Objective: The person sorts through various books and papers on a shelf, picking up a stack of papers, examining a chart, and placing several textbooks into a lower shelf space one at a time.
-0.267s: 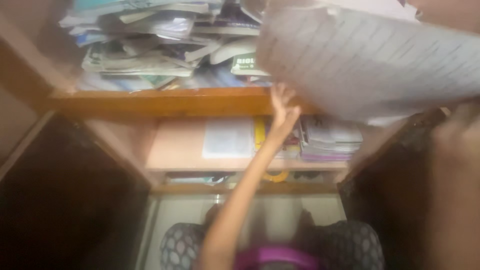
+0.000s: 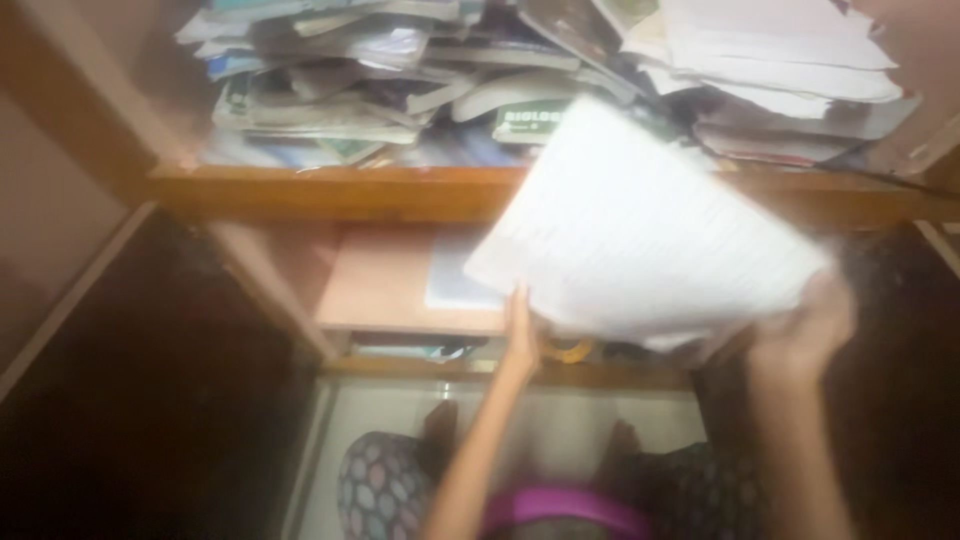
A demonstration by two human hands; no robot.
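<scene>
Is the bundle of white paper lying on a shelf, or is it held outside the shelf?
Held outside. The white paper bundle is tilted in front of the wooden shelf, gripped by the right hand and touched by the left hand.

Bare forearms, a magenta waistband (image 2: 565, 505), and dark trousers (image 2: 385, 495) patterned with pale spots.

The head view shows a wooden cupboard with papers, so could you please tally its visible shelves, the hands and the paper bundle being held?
Wooden shelves: 3, namely the crowded top shelf, the middle shelf and the lower shelf
Hands: 2, left hand and right hand
White lined paper bundle: 1, in both hands' grip
Total: 6
</scene>
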